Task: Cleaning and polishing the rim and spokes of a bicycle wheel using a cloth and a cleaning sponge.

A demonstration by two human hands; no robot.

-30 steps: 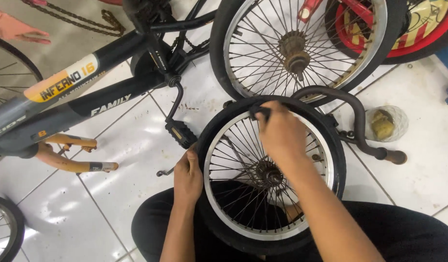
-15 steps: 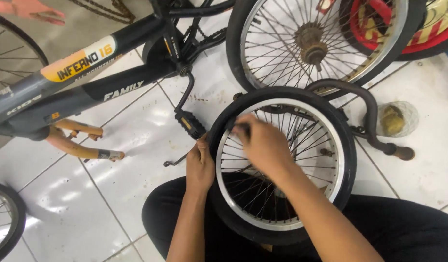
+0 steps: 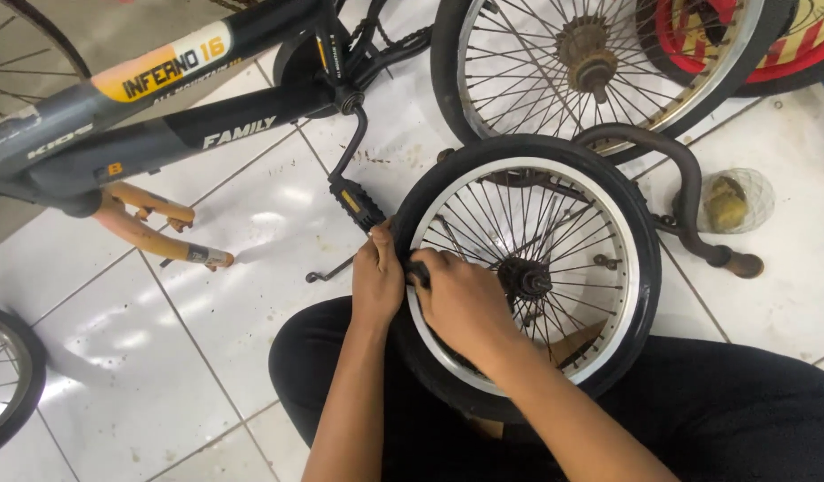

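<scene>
The left hand (image 3: pixel 377 278) is wrapped around the outer edge of a small bike wheel with a black rubber tyre and a white metal rim (image 3: pixel 633 268). Its fingers are curled shut on the tyre. The right hand (image 3: pixel 461 303) lies just beside it, on the inner side of the same spot, with its fingers bent down over the tyre edge and rim. The two hands touch each other. I cannot tell if the right hand pinches something small under its fingers.

The wheel lies flat on the person's lap, on black trousers (image 3: pixel 751 411). Thin metal spokes run to a dark hub (image 3: pixel 526 278) in the middle.

Just past the left hand, a black bike pedal (image 3: pixel 358 203) on a bent crank hangs almost against the tyre. It belongs to a grey and black bike frame with a yellow patch (image 3: pixel 153 116) that lies across the white tiled floor (image 3: pixel 207 330). An orange metal fork (image 3: pixel 149 228) lies under the frame.

Behind the small wheel stands a bigger wheel with a rusty hub (image 3: pixel 590 54). A dark curved metal bar (image 3: pixel 688 187) pokes out between them, next to a round clear cup (image 3: pixel 737 201).

I count five wheels: the one in the lap, the bigger one, a red and yellow one (image 3: pixel 769 45) at the top right, and two at the left edge.
</scene>
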